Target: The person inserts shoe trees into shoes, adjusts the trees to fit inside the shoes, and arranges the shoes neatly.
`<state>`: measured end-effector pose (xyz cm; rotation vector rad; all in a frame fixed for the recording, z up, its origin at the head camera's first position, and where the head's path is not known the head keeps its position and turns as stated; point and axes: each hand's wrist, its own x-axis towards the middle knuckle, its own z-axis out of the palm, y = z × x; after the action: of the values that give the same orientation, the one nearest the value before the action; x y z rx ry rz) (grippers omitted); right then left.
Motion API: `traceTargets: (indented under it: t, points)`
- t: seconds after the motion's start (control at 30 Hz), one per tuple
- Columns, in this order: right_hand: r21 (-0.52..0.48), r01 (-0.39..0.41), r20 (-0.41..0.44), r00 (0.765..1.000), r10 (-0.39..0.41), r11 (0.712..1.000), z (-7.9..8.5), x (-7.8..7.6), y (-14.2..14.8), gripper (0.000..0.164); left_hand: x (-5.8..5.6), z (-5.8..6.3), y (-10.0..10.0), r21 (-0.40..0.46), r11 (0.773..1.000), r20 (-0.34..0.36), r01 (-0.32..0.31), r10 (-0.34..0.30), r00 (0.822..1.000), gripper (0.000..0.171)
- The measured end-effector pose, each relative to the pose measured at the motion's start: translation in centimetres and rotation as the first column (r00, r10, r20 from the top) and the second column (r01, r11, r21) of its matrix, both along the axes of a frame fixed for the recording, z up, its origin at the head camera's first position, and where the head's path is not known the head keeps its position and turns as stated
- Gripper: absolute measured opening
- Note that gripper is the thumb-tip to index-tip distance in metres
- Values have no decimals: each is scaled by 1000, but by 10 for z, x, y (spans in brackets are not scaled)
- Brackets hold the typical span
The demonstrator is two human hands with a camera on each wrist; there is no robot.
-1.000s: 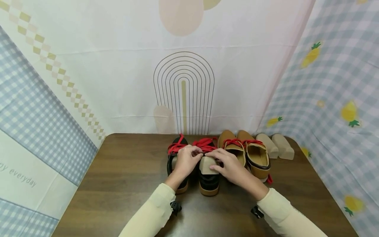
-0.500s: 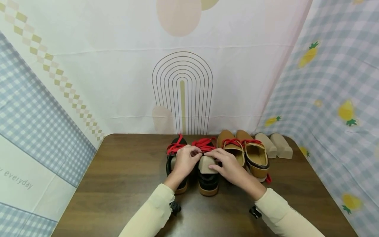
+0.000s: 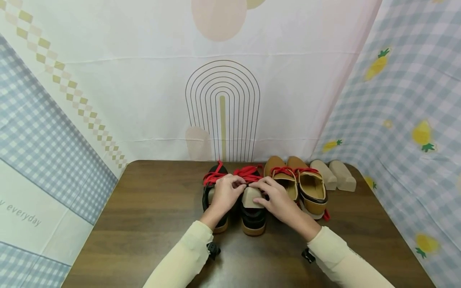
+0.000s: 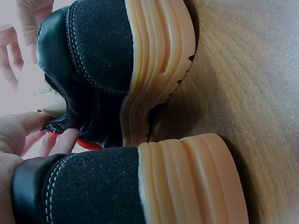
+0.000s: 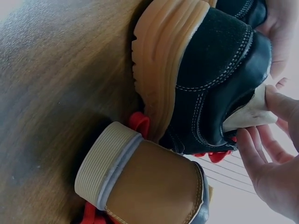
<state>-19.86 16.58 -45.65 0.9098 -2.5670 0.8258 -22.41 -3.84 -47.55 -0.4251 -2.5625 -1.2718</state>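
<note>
A pair of black shoes with red laces and tan soles stands on the table, heels towards me. In the right black shoe (image 3: pixel 253 224) sits a beige shoe tree (image 3: pixel 252 198), its rear end sticking out of the opening. My left hand (image 3: pixel 226 195) pinches the front edge of that shoe's opening, seemingly at the tongue (image 4: pixel 46 125). My right hand (image 3: pixel 276 199) holds the shoe tree, thumb on its end and fingers along its far side. Beige shows inside the left black shoe (image 3: pixel 220 226) too, mostly behind my left hand.
Brown shoes (image 3: pixel 312 192) with red laces stand close on the right. Beyond them lie two more beige shoe trees (image 3: pixel 341 176). A patterned cloth (image 3: pixel 162 100) hangs behind the wooden table (image 3: pixel 151 208), and checked cloths hang on both sides.
Both hands stay at the right black shoe almost unmoved. The head view has shifted slightly.
</note>
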Motion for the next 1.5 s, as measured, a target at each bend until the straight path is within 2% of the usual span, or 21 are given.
traceTargets:
  t: [0.5,0.7,1.17,1.33,1.5]
  points:
    - [137,74,-17,997,-72,988,-7,2,-4,40,0,1,0,11,1000,2,-2,2,1000,5]
    - [147,76,-40,997,-71,986,-9,1,-5,40,-1,0,1,12,1000,8,-1,1,1000,6]
    - [155,58,-177,984,-29,986,-14,1,-8,41,0,0,1,3,1000,14,-4,4,1000,6]
    - [143,49,-152,988,-27,989,-7,0,-3,43,0,1,1,1,1000,7,1,-1,1000,7]
    - [54,-20,-40,999,22,998,4,-9,1,41,0,2,1,-1,1000,-3,-3,3,1000,8]
